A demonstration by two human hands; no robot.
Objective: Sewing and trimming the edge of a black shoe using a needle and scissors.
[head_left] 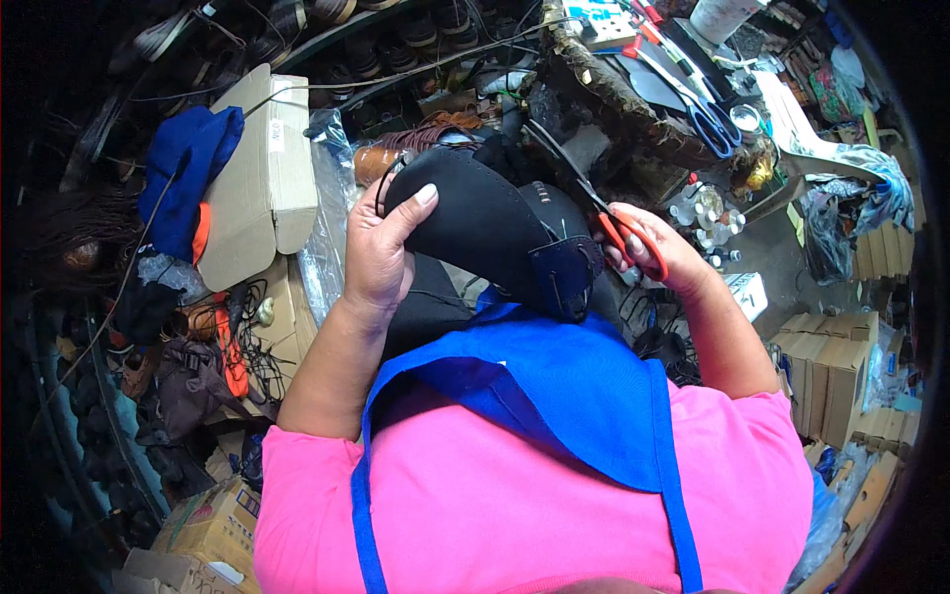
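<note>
My left hand (381, 252) is closed on the edge of a black shoe upper (460, 203), its thumb lying flat on top. A row of pale stitches shows on the upper, and a stitched flap (559, 277) hangs at its lower right end, over my lap. My right hand (658, 243) grips a pair of scissors (613, 234) by the orange handles. Their dark blades point up and to the left, along the far right side of the upper. Whether the blades touch the upper, I cannot tell.
A workbench (633, 114) at the far right bears blue-handled scissors (714, 131) and other tools. Small bottles (708, 213) stand beyond my right hand. An opened cardboard box (247, 188) and a blue cloth (188, 168) lie left. Shoes (163, 35) fill a rack at the far left.
</note>
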